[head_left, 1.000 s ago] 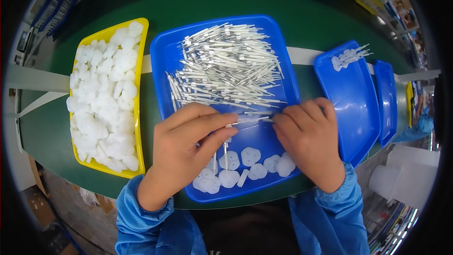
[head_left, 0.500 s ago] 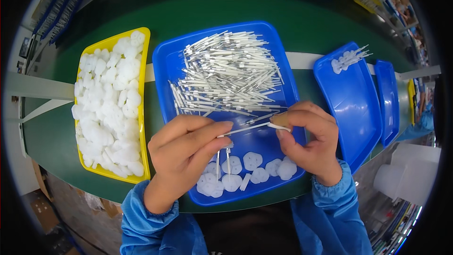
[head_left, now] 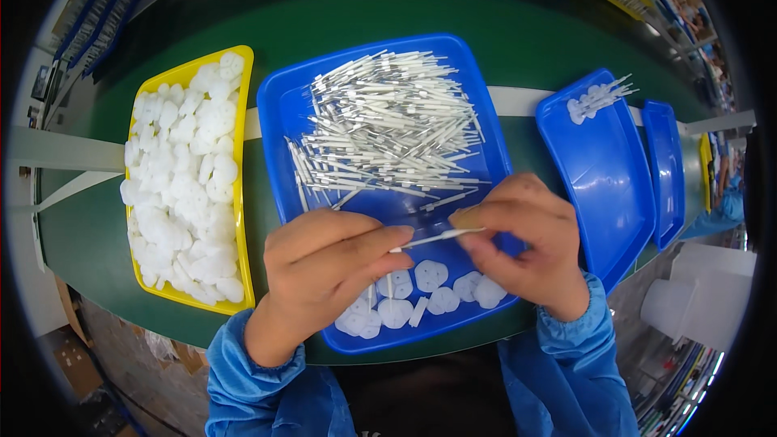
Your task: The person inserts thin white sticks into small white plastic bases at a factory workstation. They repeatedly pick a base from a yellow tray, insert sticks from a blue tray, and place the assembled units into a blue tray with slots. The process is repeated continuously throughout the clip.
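Note:
Between both hands, over the front of a blue tray [head_left: 273, 129], a thin white stick [head_left: 429, 239] lies nearly level. My left hand [head_left: 324, 271] pinches its left end. A narrow white piece, likely one of the thin discs seen edge-on, sits at the stick's right end, where the fingertips of my right hand [head_left: 526, 247] close on it. More white sticks [head_left: 389, 285] hang below my left fingers; their upper ends are hidden. Beneath my hands, several flower-shaped white discs [head_left: 430, 275] lie in the tray's near part, and a big heap of white sticks with metallic sections [head_left: 396, 121] fills its far part.
A yellow tray [head_left: 243, 194] piled with white discs [head_left: 174, 186] stands at left. On the right, another blue tray [head_left: 607, 186] holds a few sticks with discs attached [head_left: 597, 101], beside a narrower blue tray [head_left: 666, 178]. The table is green [head_left: 243, 0]. A white bin [head_left: 688, 295] stands beyond its right edge.
My right hand has shifted slightly left and down along the stick, its fingers closer together around the white piece. My left hand has come a little right and lower, still pinching the stick.

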The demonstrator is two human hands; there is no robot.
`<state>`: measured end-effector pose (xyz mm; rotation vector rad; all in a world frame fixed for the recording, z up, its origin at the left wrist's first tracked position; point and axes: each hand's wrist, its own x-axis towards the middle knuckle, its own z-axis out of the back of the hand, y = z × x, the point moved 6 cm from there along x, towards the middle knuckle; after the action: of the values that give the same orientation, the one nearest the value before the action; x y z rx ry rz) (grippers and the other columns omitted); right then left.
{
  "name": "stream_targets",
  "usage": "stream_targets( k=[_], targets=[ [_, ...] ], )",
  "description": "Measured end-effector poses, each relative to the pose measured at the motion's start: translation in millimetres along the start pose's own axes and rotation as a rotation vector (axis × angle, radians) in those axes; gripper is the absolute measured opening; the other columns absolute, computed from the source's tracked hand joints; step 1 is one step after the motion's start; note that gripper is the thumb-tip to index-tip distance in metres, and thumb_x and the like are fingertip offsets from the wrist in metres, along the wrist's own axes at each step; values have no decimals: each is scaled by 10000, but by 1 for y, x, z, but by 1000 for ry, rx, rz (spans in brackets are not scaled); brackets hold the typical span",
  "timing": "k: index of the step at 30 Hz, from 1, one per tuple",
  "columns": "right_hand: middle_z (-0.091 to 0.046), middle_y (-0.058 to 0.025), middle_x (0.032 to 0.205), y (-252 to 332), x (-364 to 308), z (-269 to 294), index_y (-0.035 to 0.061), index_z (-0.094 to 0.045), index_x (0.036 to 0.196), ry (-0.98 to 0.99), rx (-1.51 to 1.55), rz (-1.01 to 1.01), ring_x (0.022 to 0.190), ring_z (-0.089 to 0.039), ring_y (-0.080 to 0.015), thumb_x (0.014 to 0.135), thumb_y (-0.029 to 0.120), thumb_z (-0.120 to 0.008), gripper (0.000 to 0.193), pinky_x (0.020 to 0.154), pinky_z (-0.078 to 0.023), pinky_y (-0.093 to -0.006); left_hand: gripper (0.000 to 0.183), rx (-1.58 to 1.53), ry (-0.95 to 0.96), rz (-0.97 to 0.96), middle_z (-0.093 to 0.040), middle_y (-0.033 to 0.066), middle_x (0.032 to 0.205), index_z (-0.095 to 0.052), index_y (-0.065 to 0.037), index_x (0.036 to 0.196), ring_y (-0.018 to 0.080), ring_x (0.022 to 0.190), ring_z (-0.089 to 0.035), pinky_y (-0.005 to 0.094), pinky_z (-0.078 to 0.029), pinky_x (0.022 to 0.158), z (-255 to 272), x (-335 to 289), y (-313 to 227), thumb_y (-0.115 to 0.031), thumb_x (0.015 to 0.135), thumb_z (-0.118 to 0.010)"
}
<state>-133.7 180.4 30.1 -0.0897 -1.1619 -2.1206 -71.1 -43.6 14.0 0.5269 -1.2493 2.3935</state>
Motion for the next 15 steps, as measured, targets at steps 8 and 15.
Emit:
stream_targets(
  k=[8, 15],
  targets=[
    [-758, -10, 873, 14, 5, -14, 121, -855, 995, 42, -73, 141, 791, -736, -201, 795, 144, -972, 233, 750, -533, -362, 375, 160, 48, -78, -761, 36, 894, -883, -76, 1065, 216, 734, -724, 335, -536, 634, -4, -2, -9, -228, 734, -974],
    [-756, 8, 872, 15, 1, -19, 125, -865, 1003, 7, -65, 176, 744, -718, -177, 790, 157, -980, 244, 756, -521, -340, 335, 156, 52, -66, -760, 43, 887, -868, -67, 1023, 223, 721, -722, 338, -534, 622, -3, -2, -7, -205, 737, -973]
  ],
)
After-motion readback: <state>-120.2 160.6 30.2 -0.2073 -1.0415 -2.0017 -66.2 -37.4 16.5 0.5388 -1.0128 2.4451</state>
